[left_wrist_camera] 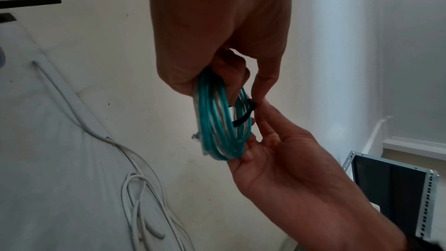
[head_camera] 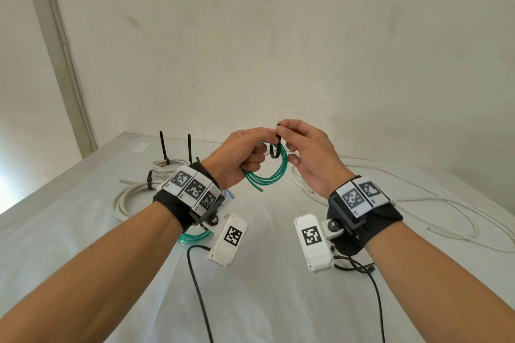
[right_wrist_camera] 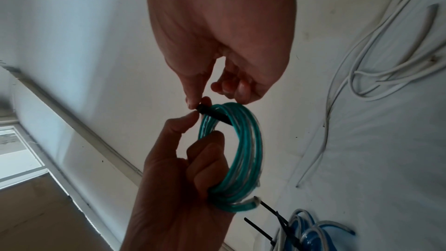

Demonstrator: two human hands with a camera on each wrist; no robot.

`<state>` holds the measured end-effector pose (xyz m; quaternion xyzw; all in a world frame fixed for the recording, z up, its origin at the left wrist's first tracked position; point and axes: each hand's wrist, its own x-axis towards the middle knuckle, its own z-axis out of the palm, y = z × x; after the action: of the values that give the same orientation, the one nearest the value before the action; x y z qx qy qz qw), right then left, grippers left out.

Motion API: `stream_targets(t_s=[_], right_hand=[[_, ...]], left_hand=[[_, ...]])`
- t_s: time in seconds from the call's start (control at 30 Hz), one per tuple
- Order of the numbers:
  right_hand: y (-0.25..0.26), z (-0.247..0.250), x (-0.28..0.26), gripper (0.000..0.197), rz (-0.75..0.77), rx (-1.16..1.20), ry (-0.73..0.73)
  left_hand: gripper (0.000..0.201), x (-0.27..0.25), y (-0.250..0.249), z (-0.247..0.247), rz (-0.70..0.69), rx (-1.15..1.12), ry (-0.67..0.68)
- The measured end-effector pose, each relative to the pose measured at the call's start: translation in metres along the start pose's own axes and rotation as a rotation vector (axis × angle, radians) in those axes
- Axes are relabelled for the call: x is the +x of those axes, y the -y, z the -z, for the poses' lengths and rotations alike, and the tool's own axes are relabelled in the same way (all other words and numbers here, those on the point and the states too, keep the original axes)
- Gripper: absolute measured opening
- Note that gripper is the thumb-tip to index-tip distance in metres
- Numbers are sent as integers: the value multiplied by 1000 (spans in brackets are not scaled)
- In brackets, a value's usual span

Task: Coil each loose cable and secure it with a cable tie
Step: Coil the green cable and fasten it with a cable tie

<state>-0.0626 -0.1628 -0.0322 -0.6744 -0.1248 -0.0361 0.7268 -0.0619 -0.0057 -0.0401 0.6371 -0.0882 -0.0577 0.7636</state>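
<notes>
- Green cable (head_camera: 274,168), wound into a small coil, was held in the air above the counter (head_camera: 264,301), between the two hands and near the wall.
- Left hand (head_camera: 237,153): fingers curled round one side of the coil (right_wrist_camera: 243,152), gripping the bundled loops together.
- Right hand (head_camera: 312,153): thumb and forefinger pinched the end of a black cable tie (head_camera: 276,147); the other fingers were loosely bent.
- Black cable tie (right_wrist_camera: 214,114): looped around the upper part of the coil, its end at the fingertips (right_wrist_camera: 193,102) of the right hand. Whether it was locked could not be told.
- White cable (head_camera: 434,211): lay loose in wide loops on the counter, on the right side.
- Coiled white cables (head_camera: 133,198): lay on the counter at left, beyond the left wrist, with black ties (head_camera: 162,147) standing up from them.
- A second green coil (head_camera: 192,237) lay on the counter, partly hidden below the left wrist.
- Blue cable (right_wrist_camera: 313,236): a coil of it showed at the lower edge of the right wrist view, with black ties beside it.
</notes>
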Motion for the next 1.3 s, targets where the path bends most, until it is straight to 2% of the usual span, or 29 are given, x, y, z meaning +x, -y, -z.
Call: stream_targets(t_s=[0.17, 0.27, 0.4, 0.47, 0.57, 0.77, 0.93, 1.03, 1.17, 1.3], right_hand=[[0, -3, 1, 8, 8, 22, 6], [-1, -7, 1, 6, 31, -47, 7], [0, -13, 0, 9, 57, -166, -14], [1, -14, 2, 9, 70, -149, -40], [4, -15, 5, 9, 113, -141, -71], [10, -17, 8, 9, 167, -109, -14], [15, -20, 5, 9, 101, 81, 105], [16, -22, 2, 9, 102, 51, 96], [20, -26, 0, 9, 96, -16, 63], [26, -32, -4, 9, 93, -104, 72]], left_hand=[[11, -2, 1, 3, -47, -2, -1], [15, -2, 0, 5, -47, 10, -14], [10, 0, 2, 8, 0, 63, -48], [15, -1, 4, 8, 33, 92, -58], [11, -1, 5, 11, 51, 124, -98], [31, 3, 5, 22, 43, 132, -131], [18, 0, 6, 22, 20, 141, -81], [18, 3, 12, 23, 0, 131, -102], [16, 5, 17, 24, 66, 65, -144], [19, 4, 24, 24, 71, 15, -166]])
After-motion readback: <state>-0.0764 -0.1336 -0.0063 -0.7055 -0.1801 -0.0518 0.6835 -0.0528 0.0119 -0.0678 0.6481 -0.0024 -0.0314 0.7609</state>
